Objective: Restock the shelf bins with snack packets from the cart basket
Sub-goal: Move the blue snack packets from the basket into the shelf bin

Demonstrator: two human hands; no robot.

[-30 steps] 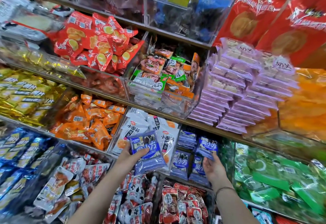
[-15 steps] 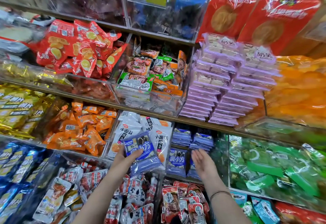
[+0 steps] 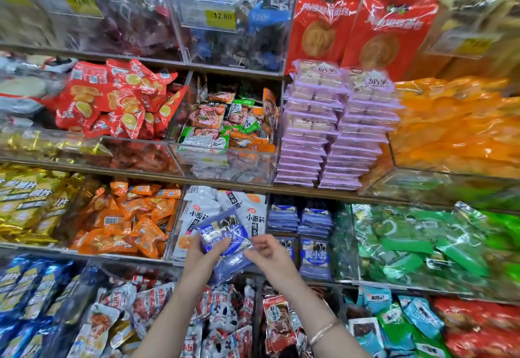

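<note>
Your left hand has its fingers wrapped round a small stack of blue-purple snack packets, thumb across the printed front. Your right hand sits just beside the stack's right edge, fingers curled toward the clear seam; blur hides whether they have pinched it, so I cannot tell. The stack hangs low in the middle of the frame, in front of the bin of white packets and not yet in any bin. Its long axis runs nearly up and down the frame, top end leaning a little to the upper left, printed face toward you. Just right of your hands is the shelf bin of matching blue packets, stacked flat in rows. You look to be mid-restock, separating one packet from the stack. The next move, as I judge it, calls for a sure pinch on a single packet, then carrying it right and laying it flat on those rows. The cart basket is not in view
</note>
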